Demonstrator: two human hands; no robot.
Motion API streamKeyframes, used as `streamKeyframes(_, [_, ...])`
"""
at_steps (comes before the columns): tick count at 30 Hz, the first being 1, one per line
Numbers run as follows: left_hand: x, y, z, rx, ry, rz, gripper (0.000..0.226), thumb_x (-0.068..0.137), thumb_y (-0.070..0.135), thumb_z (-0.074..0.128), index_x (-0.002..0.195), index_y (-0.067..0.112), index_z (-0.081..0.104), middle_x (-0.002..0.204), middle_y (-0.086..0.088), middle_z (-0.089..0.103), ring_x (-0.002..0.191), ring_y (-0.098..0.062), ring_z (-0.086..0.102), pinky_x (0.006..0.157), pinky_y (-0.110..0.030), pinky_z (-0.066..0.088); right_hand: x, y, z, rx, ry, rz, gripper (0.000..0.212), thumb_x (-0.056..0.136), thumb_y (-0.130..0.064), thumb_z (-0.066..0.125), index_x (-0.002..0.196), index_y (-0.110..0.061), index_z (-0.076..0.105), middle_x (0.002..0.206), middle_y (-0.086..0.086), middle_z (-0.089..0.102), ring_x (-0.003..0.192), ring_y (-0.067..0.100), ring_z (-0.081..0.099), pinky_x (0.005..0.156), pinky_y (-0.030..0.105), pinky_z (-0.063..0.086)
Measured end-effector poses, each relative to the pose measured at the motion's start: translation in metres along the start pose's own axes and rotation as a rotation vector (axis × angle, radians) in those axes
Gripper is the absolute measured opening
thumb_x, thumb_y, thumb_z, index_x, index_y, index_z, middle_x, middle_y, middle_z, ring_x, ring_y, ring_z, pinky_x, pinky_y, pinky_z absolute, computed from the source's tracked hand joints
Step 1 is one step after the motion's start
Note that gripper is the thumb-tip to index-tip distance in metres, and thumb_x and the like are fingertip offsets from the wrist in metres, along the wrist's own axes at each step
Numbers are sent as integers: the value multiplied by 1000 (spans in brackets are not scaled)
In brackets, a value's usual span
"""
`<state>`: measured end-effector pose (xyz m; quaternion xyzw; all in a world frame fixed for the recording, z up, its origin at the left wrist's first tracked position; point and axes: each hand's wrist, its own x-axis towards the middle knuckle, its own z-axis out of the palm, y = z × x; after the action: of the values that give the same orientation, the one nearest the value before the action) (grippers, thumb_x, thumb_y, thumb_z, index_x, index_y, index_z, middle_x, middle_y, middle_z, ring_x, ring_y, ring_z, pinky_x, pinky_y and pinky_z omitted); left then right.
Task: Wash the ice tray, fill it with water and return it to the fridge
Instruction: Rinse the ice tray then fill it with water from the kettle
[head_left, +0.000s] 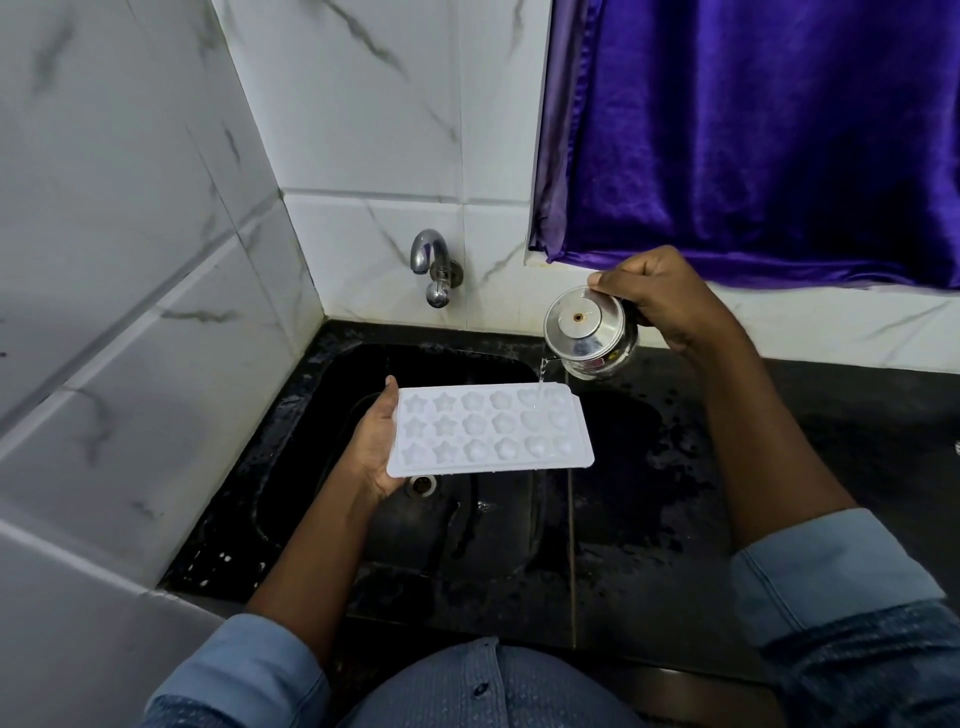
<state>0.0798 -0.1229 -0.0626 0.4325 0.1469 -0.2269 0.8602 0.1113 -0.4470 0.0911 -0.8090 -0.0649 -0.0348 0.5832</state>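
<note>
At the frame's centre my left hand (375, 447) grips the left end of the white ice tray (491, 431), level above the black sink (322, 441). To its upper right, my right hand (662, 299) clasps a tipped steel kettle (589, 332), its thin water stream (542, 370) falling onto the tray's far right corner.

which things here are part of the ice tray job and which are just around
In use: ice tray, held by left hand; steel pot in right hand, pouring water onto it; sink beneath.
Just around: tap, not running; purple curtain.
</note>
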Motion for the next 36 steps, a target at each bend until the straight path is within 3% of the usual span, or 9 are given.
streamKeyframes(6, [1, 0, -6, -8, -18, -4, 74, 106, 68, 29, 135, 9, 65, 135, -21, 70, 112, -37, 74, 94, -56, 51, -2, -1, 1, 10, 13, 6, 47, 93, -21, 76, 79, 20, 58, 64, 14, 49, 52, 13, 45, 54, 23, 38])
streamKeyframes(13, [-2, 3, -7, -10, -18, 6, 74, 105, 68, 30, 135, 10, 65, 136, -20, 69, 113, -36, 74, 96, -56, 51, -4, -2, 0, 11, 12, 6, 49, 92, -23, 77, 82, 21, 59, 74, 19, 54, 63, 23, 46, 59, 29, 38])
streamKeyframes(19, [-4, 5, -16, -3, -19, 6, 77, 104, 69, 33, 146, 10, 58, 143, -20, 65, 129, -40, 64, 102, -57, 50, -7, 2, -4, 3, 20, 11, 53, 91, -27, 79, 82, 21, 58, 74, 20, 55, 66, 26, 49, 65, 34, 42])
streamKeyframes(23, [-7, 5, -18, -4, -40, 6, 76, 103, 70, 32, 145, 11, 59, 142, -19, 65, 124, -38, 68, 94, -54, 58, -9, 4, -5, -8, 18, 22, 50, 90, -29, 79, 75, 15, 60, 70, 19, 54, 66, 27, 47, 67, 36, 39])
streamKeyframes(28, [-10, 7, -16, -18, -46, 4, 74, 104, 68, 32, 139, 10, 62, 136, -19, 69, 114, -36, 73, 82, -52, 65, -13, 6, -5, -7, 31, 21, 52, 91, -27, 79, 79, 19, 58, 71, 20, 54, 67, 28, 46, 65, 35, 40])
streamKeyframes(36, [-8, 8, -16, 2, -46, -7, 74, 104, 69, 32, 140, 11, 62, 138, -19, 68, 119, -36, 71, 86, -52, 64, -13, 8, -6, -28, 25, 21, 53, 91, -28, 78, 76, 18, 57, 70, 18, 51, 63, 26, 43, 62, 33, 37])
